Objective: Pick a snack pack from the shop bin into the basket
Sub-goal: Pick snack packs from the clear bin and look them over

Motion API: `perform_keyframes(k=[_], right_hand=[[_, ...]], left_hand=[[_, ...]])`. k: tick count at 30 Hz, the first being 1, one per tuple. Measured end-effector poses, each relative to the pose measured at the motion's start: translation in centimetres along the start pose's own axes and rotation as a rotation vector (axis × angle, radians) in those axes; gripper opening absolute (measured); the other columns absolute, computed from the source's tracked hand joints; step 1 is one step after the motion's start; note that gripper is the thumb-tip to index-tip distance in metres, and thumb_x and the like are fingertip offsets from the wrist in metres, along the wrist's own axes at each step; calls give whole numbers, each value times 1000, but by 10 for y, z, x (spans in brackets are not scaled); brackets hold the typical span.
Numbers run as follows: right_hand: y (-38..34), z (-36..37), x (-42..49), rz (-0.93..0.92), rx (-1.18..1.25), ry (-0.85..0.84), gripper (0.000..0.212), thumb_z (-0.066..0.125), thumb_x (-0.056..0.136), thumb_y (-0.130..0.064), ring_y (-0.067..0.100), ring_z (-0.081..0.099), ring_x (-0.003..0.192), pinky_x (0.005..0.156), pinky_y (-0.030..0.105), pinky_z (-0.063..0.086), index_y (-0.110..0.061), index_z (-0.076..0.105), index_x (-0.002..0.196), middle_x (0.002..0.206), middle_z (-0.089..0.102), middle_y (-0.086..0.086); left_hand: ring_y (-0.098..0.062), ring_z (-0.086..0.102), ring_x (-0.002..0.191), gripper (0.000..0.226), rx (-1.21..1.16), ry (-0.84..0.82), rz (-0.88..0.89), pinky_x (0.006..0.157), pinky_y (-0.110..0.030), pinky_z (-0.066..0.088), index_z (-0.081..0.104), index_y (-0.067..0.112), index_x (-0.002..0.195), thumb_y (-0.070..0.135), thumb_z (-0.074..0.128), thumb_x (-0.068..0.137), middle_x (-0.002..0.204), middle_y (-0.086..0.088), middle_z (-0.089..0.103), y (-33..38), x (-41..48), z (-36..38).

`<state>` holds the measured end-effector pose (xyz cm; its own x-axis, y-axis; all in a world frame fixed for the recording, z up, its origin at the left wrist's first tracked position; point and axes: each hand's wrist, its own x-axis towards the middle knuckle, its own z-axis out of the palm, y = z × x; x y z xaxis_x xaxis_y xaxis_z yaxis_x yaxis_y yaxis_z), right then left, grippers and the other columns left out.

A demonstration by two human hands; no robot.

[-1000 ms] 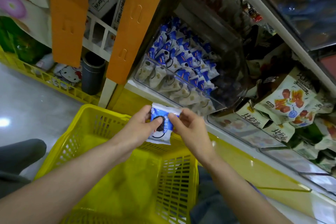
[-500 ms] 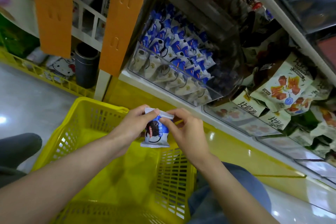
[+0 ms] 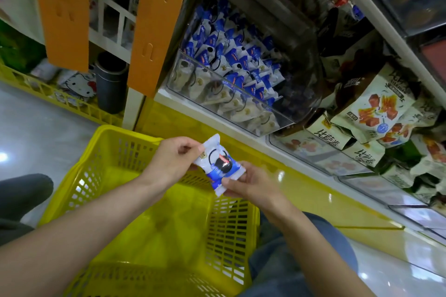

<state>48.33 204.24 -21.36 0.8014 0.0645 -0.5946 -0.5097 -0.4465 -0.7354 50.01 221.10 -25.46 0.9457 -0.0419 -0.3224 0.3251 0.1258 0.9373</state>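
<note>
A small white and blue snack pack (image 3: 218, 166) with a dark cookie picture is held tilted above the far rim of the yellow basket (image 3: 101, 190). My left hand (image 3: 172, 160) pinches its upper left end. My right hand (image 3: 251, 187) pinches its lower right end. Behind them, a clear shop bin (image 3: 183, 84) on the shelf is full of several like packs (image 3: 231, 60). I see nothing lying in the basket.
Bins to the right hold white and brown snack bags (image 3: 376, 106). Orange uprights (image 3: 154, 26) and a dark cylinder (image 3: 111, 82) stand at the left, by a low yellow crate (image 3: 62, 101). My blue-trousered knee (image 3: 301, 255) is right of the basket.
The pack has been turned from upright to slanted. My right hand slid from its top edge down to its lower end, while my left kept the upper end.
</note>
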Motion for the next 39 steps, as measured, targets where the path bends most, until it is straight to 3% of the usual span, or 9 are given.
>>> perform_keyframes(k=[2,5,8,10,20,23,30,36,39], right_hand=[[5,2,-3,-24,-203,-20,42,67,82,-6,11,64,86,81,26,51,-5,47,119,106,66,11],[5,13,-4,-209,-306,97,42,69,82,-17,3,57,101,89,20,47,-20,49,118,109,61,-8],[1,20,-2,-333,-266,159,7,65,86,-18,-1,60,75,71,18,48,-21,61,91,79,64,-12],[1,22,-1,-378,-263,203,4,64,86,-18,0,59,67,64,16,46,-17,63,83,72,64,-8],[7,27,-4,-470,-327,306,6,60,89,-20,6,62,73,64,25,51,-23,62,84,77,65,-6],[10,24,-3,-556,-555,392,7,60,89,-26,9,59,77,68,28,49,-21,64,87,80,62,-8],[7,21,2,-717,-562,528,9,65,85,-16,10,58,86,74,24,49,-25,62,85,86,61,-9],[22,28,-3,-869,-756,406,8,69,80,-18,11,48,97,84,15,39,-12,71,85,93,63,1],[22,33,-7,-687,-592,424,15,63,85,-27,5,48,99,84,11,38,-16,65,96,100,56,-4]], left_hand=[[-16,55,71,8,180,-22,127,70,-25,45,64,4,83,6,59,88,76,-7,63,-4,0,-1],[-3,54,67,14,417,-83,317,62,-10,38,61,16,73,10,63,85,68,10,59,-7,-7,-1],[-5,56,72,12,464,-139,352,63,-16,41,62,15,74,13,64,85,72,6,61,-11,-11,0],[-5,58,72,9,437,-137,343,63,-17,42,63,16,76,15,64,85,72,5,63,-13,-11,1],[-6,40,53,30,319,-185,143,49,-17,30,50,22,61,18,59,89,56,7,48,-18,-3,5],[-18,54,64,19,195,-140,58,62,-30,48,54,14,70,13,59,89,68,-4,57,-20,-4,10],[-17,57,47,39,-206,-149,-514,36,-17,44,51,9,83,39,32,98,73,-10,54,-12,-5,13],[-13,59,68,15,-312,-138,-351,59,-19,48,61,7,101,14,50,94,85,-8,65,-12,-11,11],[-17,58,74,23,-283,-80,-303,62,-22,47,53,3,116,7,50,93,99,-17,63,-13,-12,12]])
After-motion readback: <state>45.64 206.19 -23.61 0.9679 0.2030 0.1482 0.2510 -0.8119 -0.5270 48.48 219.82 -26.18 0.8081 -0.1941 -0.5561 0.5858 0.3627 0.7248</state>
